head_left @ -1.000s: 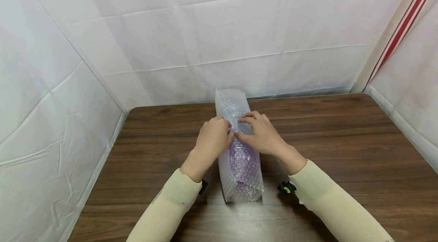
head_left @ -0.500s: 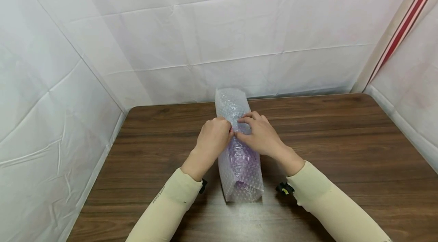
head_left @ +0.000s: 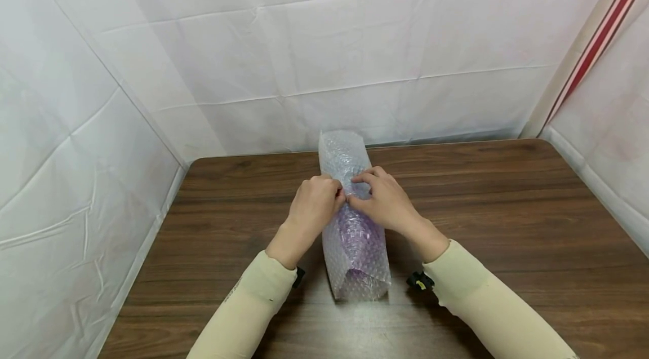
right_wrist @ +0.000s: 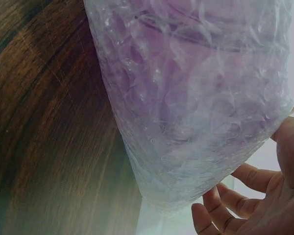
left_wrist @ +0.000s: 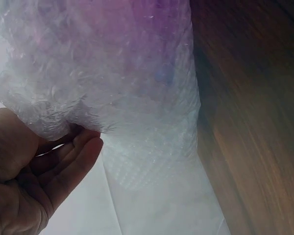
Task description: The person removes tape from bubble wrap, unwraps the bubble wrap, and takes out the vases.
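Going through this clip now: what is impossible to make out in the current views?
Purple contents: unidentifiable in all three views, blurred by the bubble wrap around them.
Left hand: in the left wrist view, the wrap partly hides where its fingers meet it.
Left sleeve: lettering too small to read, head view.
Both sleeves: cut off by the head view's bottom edge.

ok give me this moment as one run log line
left hand: pinches bubble wrap | right hand: touches bubble wrap | inside: purple contents, identity unclear | support: wood-grain table
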`<state>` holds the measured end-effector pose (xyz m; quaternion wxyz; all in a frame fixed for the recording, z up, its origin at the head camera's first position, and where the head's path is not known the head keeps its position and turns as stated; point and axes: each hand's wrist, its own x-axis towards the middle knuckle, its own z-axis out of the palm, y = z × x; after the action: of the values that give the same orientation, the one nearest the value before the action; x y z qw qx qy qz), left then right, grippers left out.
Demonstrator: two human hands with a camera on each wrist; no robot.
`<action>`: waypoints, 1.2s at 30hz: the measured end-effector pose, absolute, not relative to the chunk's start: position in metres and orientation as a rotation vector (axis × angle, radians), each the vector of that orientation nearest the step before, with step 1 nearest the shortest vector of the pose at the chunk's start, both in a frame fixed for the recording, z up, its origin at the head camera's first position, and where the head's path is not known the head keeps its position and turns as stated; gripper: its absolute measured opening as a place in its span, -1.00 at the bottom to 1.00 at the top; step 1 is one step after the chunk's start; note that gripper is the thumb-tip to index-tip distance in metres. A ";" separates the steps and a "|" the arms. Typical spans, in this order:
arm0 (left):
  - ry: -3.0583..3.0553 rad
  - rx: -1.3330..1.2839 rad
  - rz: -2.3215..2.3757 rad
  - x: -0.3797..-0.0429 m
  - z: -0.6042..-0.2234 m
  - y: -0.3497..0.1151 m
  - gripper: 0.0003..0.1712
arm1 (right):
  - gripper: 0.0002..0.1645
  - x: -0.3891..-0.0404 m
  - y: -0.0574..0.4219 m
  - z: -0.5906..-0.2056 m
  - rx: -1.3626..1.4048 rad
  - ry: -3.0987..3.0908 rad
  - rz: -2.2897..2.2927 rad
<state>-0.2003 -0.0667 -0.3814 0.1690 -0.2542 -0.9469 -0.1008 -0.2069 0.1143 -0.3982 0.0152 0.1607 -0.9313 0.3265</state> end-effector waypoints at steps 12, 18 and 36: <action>-2.661 -0.671 -0.497 -0.201 -0.387 -0.069 -0.86 | -0.44 -0.206 0.114 -0.398 0.501 -2.913 1.043; -2.650 -0.646 -0.559 -0.203 -0.389 -0.070 -0.86 | -0.42 -0.206 0.114 -0.397 0.503 -2.932 1.030; -2.721 -0.520 -0.819 -0.198 -0.385 -0.076 -0.95 | -0.43 -0.205 0.112 -0.400 0.526 -2.933 1.032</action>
<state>-0.1977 -0.0756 -0.3846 0.1260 -0.1787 -0.9343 -0.2814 -0.2054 0.1115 -0.4005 -0.0057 0.1667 -0.9301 0.3273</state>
